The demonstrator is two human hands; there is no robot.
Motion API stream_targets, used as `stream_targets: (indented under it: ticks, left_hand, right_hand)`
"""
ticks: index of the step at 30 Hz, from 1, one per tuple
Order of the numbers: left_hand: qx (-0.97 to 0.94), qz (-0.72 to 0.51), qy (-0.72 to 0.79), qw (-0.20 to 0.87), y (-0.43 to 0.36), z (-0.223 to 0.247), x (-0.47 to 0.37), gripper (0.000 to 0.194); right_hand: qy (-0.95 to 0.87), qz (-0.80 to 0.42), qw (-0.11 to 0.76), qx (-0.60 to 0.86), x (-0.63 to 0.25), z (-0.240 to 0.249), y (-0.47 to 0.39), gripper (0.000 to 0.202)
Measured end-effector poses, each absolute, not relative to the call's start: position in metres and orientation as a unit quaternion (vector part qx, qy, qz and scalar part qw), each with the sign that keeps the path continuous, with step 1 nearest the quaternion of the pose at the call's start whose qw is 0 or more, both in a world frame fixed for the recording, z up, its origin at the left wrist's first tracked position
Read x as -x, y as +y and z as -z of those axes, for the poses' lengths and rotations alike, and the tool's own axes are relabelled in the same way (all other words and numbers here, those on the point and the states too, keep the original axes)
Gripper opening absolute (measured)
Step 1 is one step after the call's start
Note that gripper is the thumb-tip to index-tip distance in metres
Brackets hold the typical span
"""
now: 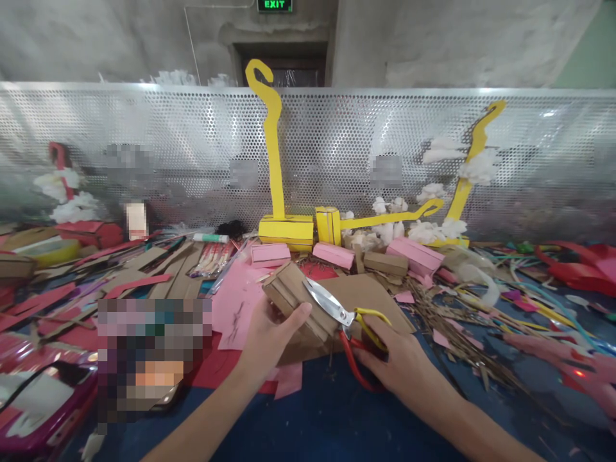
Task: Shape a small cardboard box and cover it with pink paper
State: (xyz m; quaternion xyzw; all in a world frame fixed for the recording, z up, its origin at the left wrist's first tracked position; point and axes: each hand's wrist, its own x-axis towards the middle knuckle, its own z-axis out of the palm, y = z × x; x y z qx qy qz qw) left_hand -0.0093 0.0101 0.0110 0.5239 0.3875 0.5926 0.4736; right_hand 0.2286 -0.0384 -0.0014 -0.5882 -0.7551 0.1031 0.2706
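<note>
A brown cardboard piece [301, 301], folded into a box-like shape, is gripped in my left hand [276, 330], with the thumb on its front face. My right hand [385, 353] holds scissors [342, 316] by their yellow and red handles. The scissor blades point up and left and lie against the right side of the cardboard piece. Beneath both hands are a flat brown cardboard sheet [375, 295] and pink paper [235, 308].
A yellow hook-shaped piece [273, 147] stands on a yellow base behind the hands. Pink blocks [333, 255] line the back. Cardboard scraps [471, 346] and a pink glue gun [572, 366] lie right; a purple bag [43, 410] is left. A perforated metal panel [192, 147] stands behind.
</note>
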Motion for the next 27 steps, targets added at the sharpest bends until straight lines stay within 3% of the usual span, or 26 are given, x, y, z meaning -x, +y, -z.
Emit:
stream_targets:
  ticks: [17,27]
  left_hand:
    - [-0.535,-0.581,0.401,0.464,0.006,-0.016,0.009,0.047]
    - [-0.514,-0.585,0.406,0.478,0.011,-0.012,0.012,0.050]
  right_hand:
    - [-0.752,-0.136,0.243,0.597,-0.234,0.000,-0.038,0.029]
    - [-0.762,-0.110,0.289,0.569,-0.236,-0.009,-0.039,0.025]
